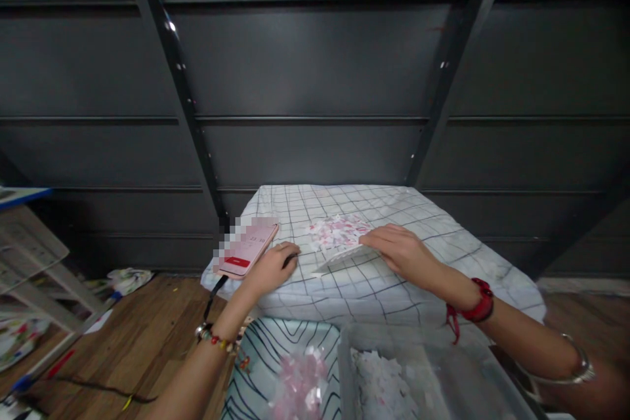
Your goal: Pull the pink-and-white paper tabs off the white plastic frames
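My right hand (401,254) pinches the right edge of a thin white sheet (339,259), which is tilted up from the checked cloth. Right behind the sheet lies a loose heap of small pink and white pieces (337,231); whether some rest on the sheet I cannot tell. My left hand (275,268) lies low on the cloth, its fingers curled around a small dark object (290,260) too hidden to name. Just beyond that hand is a pink phone (249,251) with a lit screen.
A white checked cloth (394,203) covers the table. Close to me stand a patterned tray (256,341) with pink clear packets (302,380) and a clear plastic bin (347,367) with white paper pieces (384,380). Dark metal panels (310,65) rise behind. A white rack (39,262) stands left.
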`<action>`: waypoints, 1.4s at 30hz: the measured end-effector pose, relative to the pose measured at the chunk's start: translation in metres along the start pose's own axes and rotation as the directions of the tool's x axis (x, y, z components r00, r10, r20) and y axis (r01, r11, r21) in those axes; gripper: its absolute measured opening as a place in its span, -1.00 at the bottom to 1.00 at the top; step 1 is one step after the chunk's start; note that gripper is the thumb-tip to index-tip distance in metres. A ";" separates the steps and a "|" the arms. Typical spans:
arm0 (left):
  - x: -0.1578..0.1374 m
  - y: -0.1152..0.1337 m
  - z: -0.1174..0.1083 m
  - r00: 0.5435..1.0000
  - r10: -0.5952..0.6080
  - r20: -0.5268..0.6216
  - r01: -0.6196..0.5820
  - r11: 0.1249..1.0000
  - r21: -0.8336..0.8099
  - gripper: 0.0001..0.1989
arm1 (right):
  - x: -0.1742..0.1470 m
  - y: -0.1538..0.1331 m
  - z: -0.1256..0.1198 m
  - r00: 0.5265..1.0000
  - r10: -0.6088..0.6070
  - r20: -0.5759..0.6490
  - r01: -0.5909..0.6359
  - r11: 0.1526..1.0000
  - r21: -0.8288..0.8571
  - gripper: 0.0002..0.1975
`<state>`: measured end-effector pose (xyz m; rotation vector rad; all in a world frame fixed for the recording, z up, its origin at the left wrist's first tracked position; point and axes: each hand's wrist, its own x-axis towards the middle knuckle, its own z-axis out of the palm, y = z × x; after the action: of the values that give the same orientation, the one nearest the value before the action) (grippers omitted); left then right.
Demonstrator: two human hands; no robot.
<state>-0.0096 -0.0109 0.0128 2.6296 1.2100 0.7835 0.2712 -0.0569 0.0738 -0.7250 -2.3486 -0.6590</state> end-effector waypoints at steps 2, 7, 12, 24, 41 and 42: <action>0.001 -0.001 0.000 1.000 0.007 0.002 -0.007 1.000 0.004 -0.76 | -0.011 0.013 -0.006 1.000 0.015 0.022 -0.015 1.000 0.021 -0.60; 0.001 -0.003 0.002 1.000 0.020 0.001 -0.020 1.000 0.014 -0.76 | -0.034 0.040 -0.030 0.995 0.075 0.072 -0.078 0.996 0.032 -0.66; 0.000 -0.001 0.001 0.998 0.059 0.023 -0.060 0.996 0.069 -0.74 | -0.040 0.040 -0.037 0.979 0.192 0.062 -0.191 0.981 -0.015 -0.71; 0.007 0.027 0.000 0.973 0.194 0.128 -0.203 0.977 0.067 -0.68 | -0.033 0.030 -0.033 0.988 0.123 0.096 -0.127 0.991 0.035 -0.61; 0.017 0.005 0.002 1.000 0.030 -0.006 -0.030 0.999 -0.016 -0.72 | -0.001 0.018 -0.001 0.988 0.155 -0.024 -0.156 0.963 -0.219 -0.60; 0.018 0.001 0.003 1.000 0.010 -0.027 -0.010 1.000 -0.010 -0.71 | 0.002 0.016 0.002 0.990 0.141 -0.016 -0.141 0.962 -0.235 -0.59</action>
<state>0.0026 0.0015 0.0174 2.6278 1.1972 0.8264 0.2791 -0.0431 0.0785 -0.9868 -2.2162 -0.8835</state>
